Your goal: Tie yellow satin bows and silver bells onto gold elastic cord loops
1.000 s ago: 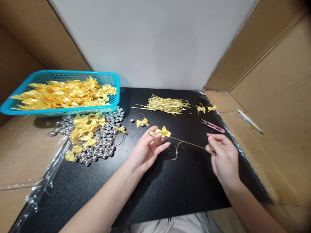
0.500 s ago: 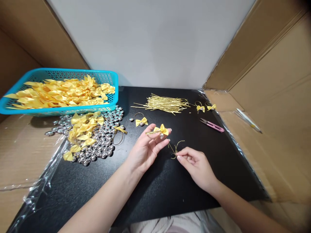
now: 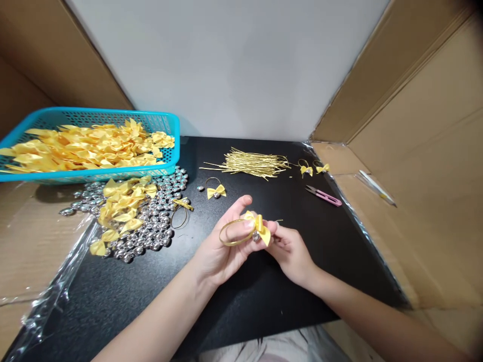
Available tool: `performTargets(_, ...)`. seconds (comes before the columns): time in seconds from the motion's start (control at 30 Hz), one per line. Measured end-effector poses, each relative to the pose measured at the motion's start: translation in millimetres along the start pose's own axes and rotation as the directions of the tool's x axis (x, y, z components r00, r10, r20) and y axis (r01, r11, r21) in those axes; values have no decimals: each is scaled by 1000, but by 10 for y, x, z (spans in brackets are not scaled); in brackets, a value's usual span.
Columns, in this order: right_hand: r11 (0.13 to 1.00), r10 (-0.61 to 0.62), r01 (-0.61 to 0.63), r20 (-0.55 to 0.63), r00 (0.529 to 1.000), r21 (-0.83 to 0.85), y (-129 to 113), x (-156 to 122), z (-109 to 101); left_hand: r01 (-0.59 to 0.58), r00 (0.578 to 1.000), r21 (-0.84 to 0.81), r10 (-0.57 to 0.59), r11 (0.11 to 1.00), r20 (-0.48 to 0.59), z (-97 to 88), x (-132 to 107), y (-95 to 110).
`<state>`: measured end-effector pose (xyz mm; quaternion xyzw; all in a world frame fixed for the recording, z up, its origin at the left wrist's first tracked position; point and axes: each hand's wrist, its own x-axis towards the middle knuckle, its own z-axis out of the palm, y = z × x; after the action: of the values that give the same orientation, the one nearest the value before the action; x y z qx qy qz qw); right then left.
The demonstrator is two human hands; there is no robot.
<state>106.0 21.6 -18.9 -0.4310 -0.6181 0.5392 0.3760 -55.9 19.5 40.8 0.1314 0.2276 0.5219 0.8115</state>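
My left hand [image 3: 223, 251] holds a yellow ribbon bow [image 3: 264, 234] with a silver bead [image 3: 255, 236] at its middle. A gold cord loop [image 3: 228, 244] from the bow passes around a finger of that hand. My right hand [image 3: 294, 254] is closed in a pinch at the bow's right side, its fingertips meeting those of my left hand. A thin end of gold cord [image 3: 279, 220] sticks out just above the right fingertips; the rest of what they pinch is mostly hidden.
A blue basket [image 3: 176, 146] of yellow bows stands back left. Silver beads [image 3: 151, 234] and loose bows [image 3: 121, 206] lie before it. Gold cords [image 3: 254, 163] lie at the back, with a finished bow [image 3: 216, 192] nearer. Pink thread snips [image 3: 324, 195] and a pen-like tool [image 3: 375, 187] lie right.
My right hand has moved left and up to meet my left hand at the bow. The bow has tilted and dropped slightly, so its cord loop now shows open.
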Motion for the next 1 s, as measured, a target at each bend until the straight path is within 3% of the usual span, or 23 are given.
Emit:
performTargets(0.1,996,-72,73,24,997,-52,8,-5,107,-22,1000,1,22,1000,10,15,-8,31)
performTargets(0.2,996,-33,35,34,999,-81,8,-37,153,-88,992,22,90,996,-92,22,9,58)
performTargets(0.3,996,-28,27,-11,1000,-87,-4,-90,124,-218,943,66,228,974,-241,25,47,68)
performTargets(0.4,981,-119,101,-99,988,-164,-6,-172,89,-322,878,107,339,941,-338,26,91,69)
performTargets(0.5,957,-231,195,-157,960,-213,1,-270,93,-360,828,122,377,925,-415,13,130,79)
performTargets(0.67,937,-348,334,-204,915,-100,-111,-311,98,-408,780,142,425,902,-460,-60,177,72)
performTargets(0.83,915,-397,359,-257,881,-185,-358,-79,137,-363,799,221,424,905,-425,-118,187,-24)
performTargets(1.0,912,-399,342,-298,867,-226,-359,108,241,-332,834,265,413,905,-367,-111,147,-96)
